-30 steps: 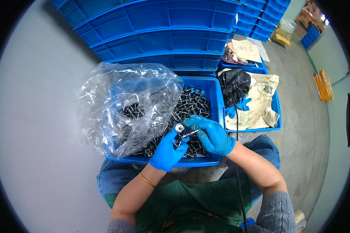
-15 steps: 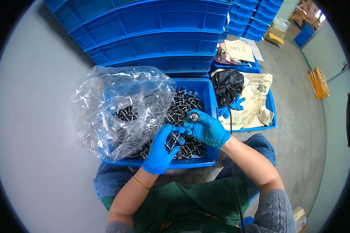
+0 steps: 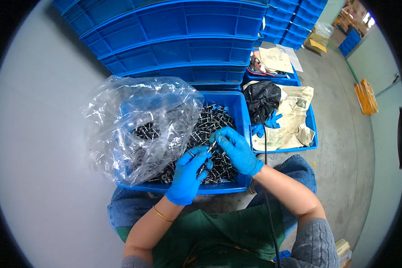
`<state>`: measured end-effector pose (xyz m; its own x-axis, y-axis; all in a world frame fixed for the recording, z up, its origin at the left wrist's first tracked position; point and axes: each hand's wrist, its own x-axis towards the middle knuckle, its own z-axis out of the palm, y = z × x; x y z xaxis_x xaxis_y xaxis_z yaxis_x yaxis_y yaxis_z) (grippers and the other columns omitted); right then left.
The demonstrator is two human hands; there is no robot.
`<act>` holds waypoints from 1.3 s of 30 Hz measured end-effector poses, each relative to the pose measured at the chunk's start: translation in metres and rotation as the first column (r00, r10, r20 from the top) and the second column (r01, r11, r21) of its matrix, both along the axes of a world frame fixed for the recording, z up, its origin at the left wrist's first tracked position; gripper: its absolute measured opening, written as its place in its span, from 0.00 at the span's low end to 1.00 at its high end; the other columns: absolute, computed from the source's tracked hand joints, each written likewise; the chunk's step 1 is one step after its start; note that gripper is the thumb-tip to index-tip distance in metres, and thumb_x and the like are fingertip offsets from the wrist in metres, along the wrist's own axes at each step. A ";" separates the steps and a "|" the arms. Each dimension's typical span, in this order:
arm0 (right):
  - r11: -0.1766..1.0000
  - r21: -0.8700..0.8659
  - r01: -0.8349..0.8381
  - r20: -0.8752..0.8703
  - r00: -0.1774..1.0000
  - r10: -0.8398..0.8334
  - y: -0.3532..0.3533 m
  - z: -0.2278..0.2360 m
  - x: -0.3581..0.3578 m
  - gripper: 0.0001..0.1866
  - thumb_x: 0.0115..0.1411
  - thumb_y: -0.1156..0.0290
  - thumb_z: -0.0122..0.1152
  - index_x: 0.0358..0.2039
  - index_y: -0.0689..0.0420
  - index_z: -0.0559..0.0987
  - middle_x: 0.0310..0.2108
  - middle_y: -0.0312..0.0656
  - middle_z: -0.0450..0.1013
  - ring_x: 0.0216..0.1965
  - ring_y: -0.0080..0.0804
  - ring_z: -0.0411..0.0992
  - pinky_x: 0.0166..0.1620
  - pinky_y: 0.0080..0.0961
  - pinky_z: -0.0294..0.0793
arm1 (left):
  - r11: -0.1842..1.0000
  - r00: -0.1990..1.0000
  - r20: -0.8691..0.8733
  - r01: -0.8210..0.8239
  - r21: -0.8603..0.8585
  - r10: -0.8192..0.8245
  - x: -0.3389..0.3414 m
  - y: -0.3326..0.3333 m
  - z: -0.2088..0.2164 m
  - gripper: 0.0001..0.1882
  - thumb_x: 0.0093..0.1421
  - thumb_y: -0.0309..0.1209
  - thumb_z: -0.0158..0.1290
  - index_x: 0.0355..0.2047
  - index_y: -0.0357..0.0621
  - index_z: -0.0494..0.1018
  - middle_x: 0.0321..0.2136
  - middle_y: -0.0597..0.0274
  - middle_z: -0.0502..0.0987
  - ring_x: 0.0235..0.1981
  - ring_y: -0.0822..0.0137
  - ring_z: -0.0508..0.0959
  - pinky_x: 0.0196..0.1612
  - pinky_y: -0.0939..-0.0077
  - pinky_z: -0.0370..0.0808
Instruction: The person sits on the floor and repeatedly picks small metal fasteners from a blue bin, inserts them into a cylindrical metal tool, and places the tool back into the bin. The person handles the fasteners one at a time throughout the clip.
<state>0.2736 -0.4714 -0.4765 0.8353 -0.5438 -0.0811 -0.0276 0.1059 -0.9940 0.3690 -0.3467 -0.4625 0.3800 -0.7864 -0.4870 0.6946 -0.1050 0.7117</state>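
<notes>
My left hand (image 3: 186, 178), in a blue glove, is closed around a few small dark metal parts with thin shanks; the fingers partly hide them. At its fingertips, one shiny dark metal part (image 3: 212, 146) sits tilted between the two hands. My right hand (image 3: 237, 151), also blue-gloved, pinches the upper end of that part. Both hands are over a blue plastic bin (image 3: 246, 123) holding a heap of similar black-and-silver parts (image 3: 213, 119). A clear plastic bag (image 3: 140, 100) drapes across the bin's left side and covers part of the heap.
Tall stacked blue crates (image 3: 174, 22) stand just behind the bin. To the right, a blue tray (image 3: 316, 134) carries brown paper (image 3: 295, 105), a black plastic bag (image 3: 262, 96) and a blue glove (image 3: 272, 119). A black cable (image 3: 267, 196) runs past my right forearm. A pale wall (image 3: 40, 147) rises at left.
My right hand has turned and its fingertips have come down to the left fingertips. The round end of a part that faced up in it no longer shows; a tilted part now bridges both hands.
</notes>
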 end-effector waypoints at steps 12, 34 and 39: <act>0.678 -0.732 0.061 0.229 0.960 0.160 0.003 0.016 -0.006 0.15 0.46 0.71 0.59 0.36 0.57 0.71 0.30 0.39 0.69 0.31 0.32 0.67 0.35 0.25 0.64 | 0.962 0.965 -0.152 0.183 -0.200 -0.215 0.009 0.018 -0.047 0.29 0.43 0.14 0.47 0.49 0.41 0.60 0.38 0.59 0.65 0.36 0.70 0.67 0.37 0.80 0.67; 0.364 -0.605 -0.708 -0.749 0.661 0.040 -0.030 -0.077 -0.004 0.13 0.50 0.72 0.48 0.37 0.56 0.75 0.31 0.41 0.73 0.35 0.32 0.71 0.35 0.28 0.69 | 0.992 0.972 -0.210 -0.119 -0.036 0.109 0.037 0.001 -0.025 0.14 0.58 0.33 0.42 0.43 0.42 0.65 0.31 0.64 0.70 0.25 0.76 0.69 0.13 0.91 0.59; 0.152 -0.473 -0.868 -0.865 0.424 -0.268 -0.001 -0.096 -0.002 0.15 0.49 0.72 0.48 0.39 0.53 0.75 0.36 0.39 0.72 0.37 0.31 0.71 0.35 0.33 0.68 | 0.996 0.995 0.069 -0.072 -0.044 0.075 0.031 0.008 -0.033 0.13 0.57 0.33 0.44 0.42 0.43 0.66 0.30 0.63 0.70 0.27 0.75 0.70 0.14 0.91 0.60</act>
